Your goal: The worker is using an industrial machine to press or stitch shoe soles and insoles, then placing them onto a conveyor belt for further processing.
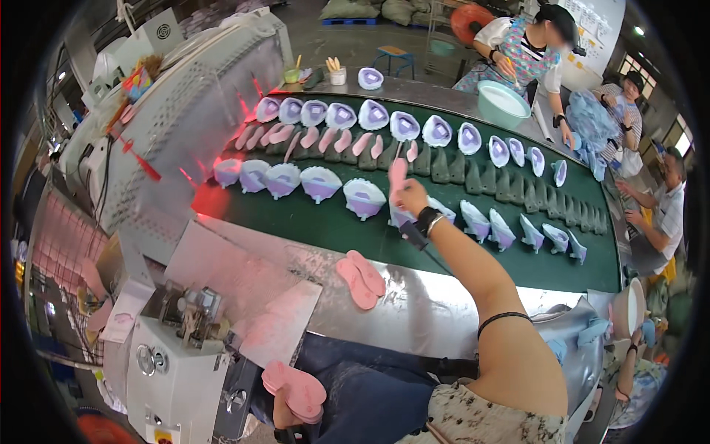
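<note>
My right hand reaches over the green conveyor belt, its fingers closed on a pink insole. That insole is at the row of grey-green shoe lasts; whether it touches one I cannot tell. Pink insoles lie on the lasts farther left, while those to the right are bare. Rows of purple-and-white shoe uppers flank the lasts, and one is partly hidden behind my right hand. Low near my lap, my left hand grips a stack of pink insoles.
Two pink insoles lie on the metal ledge before me. A large grey machine with red-lit openings stands left. Across the belt, a person holds a brush over a pale green basin. Other people sit at right.
</note>
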A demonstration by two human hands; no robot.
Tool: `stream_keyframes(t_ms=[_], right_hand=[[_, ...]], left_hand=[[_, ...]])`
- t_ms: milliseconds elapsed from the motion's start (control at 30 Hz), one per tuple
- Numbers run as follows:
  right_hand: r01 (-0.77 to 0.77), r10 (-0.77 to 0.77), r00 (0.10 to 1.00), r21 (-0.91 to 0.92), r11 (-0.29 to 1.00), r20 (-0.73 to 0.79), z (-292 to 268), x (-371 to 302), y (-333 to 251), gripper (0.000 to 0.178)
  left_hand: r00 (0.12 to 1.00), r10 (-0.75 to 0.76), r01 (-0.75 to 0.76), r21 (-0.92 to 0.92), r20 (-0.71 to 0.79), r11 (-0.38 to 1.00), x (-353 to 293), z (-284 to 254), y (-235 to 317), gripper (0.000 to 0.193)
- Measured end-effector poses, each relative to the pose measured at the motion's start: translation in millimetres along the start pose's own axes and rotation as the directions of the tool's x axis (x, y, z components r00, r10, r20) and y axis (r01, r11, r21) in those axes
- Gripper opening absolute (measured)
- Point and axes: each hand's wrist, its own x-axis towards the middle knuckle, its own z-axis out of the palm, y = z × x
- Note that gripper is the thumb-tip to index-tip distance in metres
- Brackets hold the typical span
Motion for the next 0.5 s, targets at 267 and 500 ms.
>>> stream_keyframes(t_ms=[267,500], right_hand=[[0.008,-0.228,0.918,-0.559,0.829,-0.325,-119.1,120.2,67.6,0.037],[0.483,-0.476,0.861,0.007,0.876,0.182,53.5,22.2,-2.5,0.023]], left_hand=[[0.999,-0.048,0.048,0.018,-0.023,0.999,11.2,28.4,-0.3,0.044],[0.999,0.003,-0.002,0.029,-0.032,1.000,2.2,30.0,-4.8,0.044]])
